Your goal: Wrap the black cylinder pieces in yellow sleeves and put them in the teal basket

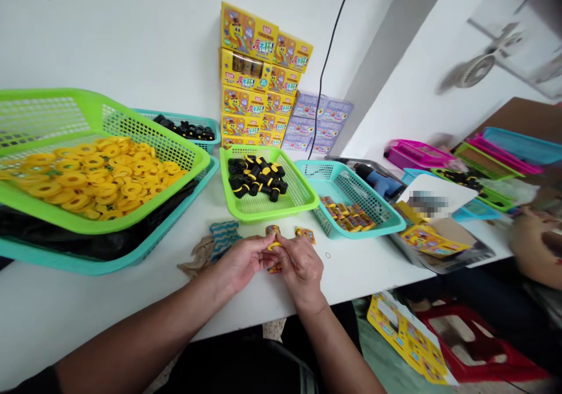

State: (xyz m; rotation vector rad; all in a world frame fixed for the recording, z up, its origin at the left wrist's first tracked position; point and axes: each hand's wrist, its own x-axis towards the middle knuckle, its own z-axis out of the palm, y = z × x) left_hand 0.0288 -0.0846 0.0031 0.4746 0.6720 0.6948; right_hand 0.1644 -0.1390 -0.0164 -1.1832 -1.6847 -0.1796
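My left hand [246,260] and my right hand [302,263] meet over the white table, fingers closed around a small yellow ring [275,245]. Just beyond the fingertips is a small printed piece [273,229]; whether it touches them I cannot tell. Another colourful printed piece [275,269] shows partly below the hands, mostly hidden. To the right of them a small printed packet [305,234] lies on the table. Beside my left hand are a blue striped cloth [223,239] and a beige cloth [197,256].
A green basket [276,212] holds black-and-yellow pieces. Yellow rings fill a larger green basket [193,154] at left. Printed pieces lie in a turquoise basket [381,221]. Yellow boxes [250,28] stand stacked at the wall. Another person's arm [533,247] is at far right.
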